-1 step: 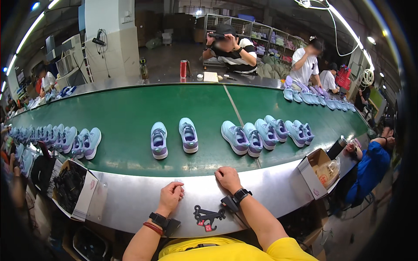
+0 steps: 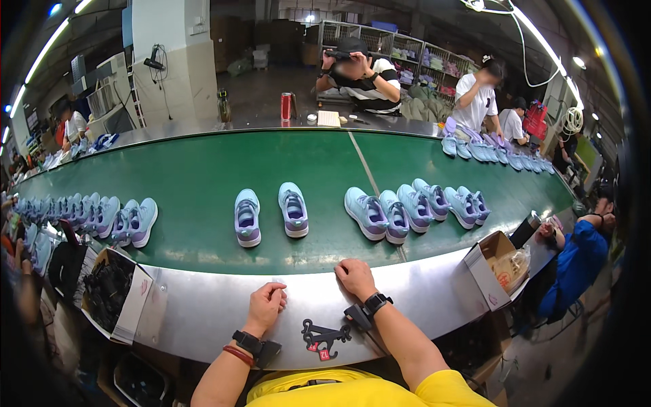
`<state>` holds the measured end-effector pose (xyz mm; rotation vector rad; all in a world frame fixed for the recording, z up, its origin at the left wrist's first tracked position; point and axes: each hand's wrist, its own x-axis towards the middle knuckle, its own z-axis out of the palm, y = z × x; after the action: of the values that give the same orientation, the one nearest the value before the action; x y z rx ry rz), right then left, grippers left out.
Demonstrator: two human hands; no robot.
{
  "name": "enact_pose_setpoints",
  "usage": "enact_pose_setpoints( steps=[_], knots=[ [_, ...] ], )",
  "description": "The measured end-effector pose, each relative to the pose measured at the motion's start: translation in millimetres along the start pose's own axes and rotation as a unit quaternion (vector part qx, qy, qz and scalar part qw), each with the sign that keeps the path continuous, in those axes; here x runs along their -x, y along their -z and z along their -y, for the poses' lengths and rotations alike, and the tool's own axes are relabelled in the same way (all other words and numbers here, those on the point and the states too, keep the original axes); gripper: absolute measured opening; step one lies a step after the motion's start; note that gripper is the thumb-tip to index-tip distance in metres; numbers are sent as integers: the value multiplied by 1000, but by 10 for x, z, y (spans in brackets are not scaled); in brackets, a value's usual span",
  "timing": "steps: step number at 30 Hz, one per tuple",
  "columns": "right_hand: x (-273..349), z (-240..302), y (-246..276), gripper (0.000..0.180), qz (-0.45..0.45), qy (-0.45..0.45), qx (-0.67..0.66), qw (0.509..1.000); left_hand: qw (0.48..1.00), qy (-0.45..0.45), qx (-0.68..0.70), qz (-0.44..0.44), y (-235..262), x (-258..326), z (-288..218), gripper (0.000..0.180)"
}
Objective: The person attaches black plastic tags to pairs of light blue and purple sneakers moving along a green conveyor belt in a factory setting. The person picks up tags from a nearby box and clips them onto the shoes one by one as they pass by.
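Nearest the camera, both hands rest on the bare steel ledge (image 2: 203, 305) that runs along the near edge of the green conveyor belt (image 2: 203, 169): the left hand (image 2: 266, 306) is curled into a loose fist, holding nothing, and the right hand (image 2: 354, 277) is knuckled down just short of the belt's near edge, also empty, as far as I can tell. Each wrist wears a dark band, and a small black hook-shaped tool (image 2: 324, 336) lies on the ledge between the forearms, untouched, close enough to grab. Directly beyond the hands, a pair of pale blue and lilac sneakers (image 2: 270, 214) sits on the belt, toes pointing away, the two shoes slightly apart, likely laid out so each can be picked up singly. To the right, a tighter cluster of the same shoes (image 2: 413, 207) lies touching side by side; along the belt's left end another long row of shoes (image 2: 88, 217) is packed close. Now the containers: at the ledge's near left, an open cardboard box (image 2: 132, 308) holds dark items I cannot make out; at the near right, a second open box (image 2: 488, 268) shows pale wrapped contents, tilted toward a person in blue (image 2: 576, 261). Across the belt's far edge, a red can (image 2: 285, 106) stands upright near a person in stripes (image 2: 373, 78), and more shoes (image 2: 488, 149) gather at the far right.
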<state>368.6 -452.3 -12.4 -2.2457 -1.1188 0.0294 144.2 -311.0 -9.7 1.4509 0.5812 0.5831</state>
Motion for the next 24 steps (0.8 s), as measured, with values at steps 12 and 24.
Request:
enact_pose_setpoints(
  steps=[12, 24],
  knots=[
    [32, 57, 38, 22, -28, 32, -5, 999, 999, -17, -26, -7, 15, 47, 29, 16],
    [174, 234, 398, 16, 60, 90, -107, 988, 988, -63, -138, -28, 339, -247, -207, 20]
  ],
)
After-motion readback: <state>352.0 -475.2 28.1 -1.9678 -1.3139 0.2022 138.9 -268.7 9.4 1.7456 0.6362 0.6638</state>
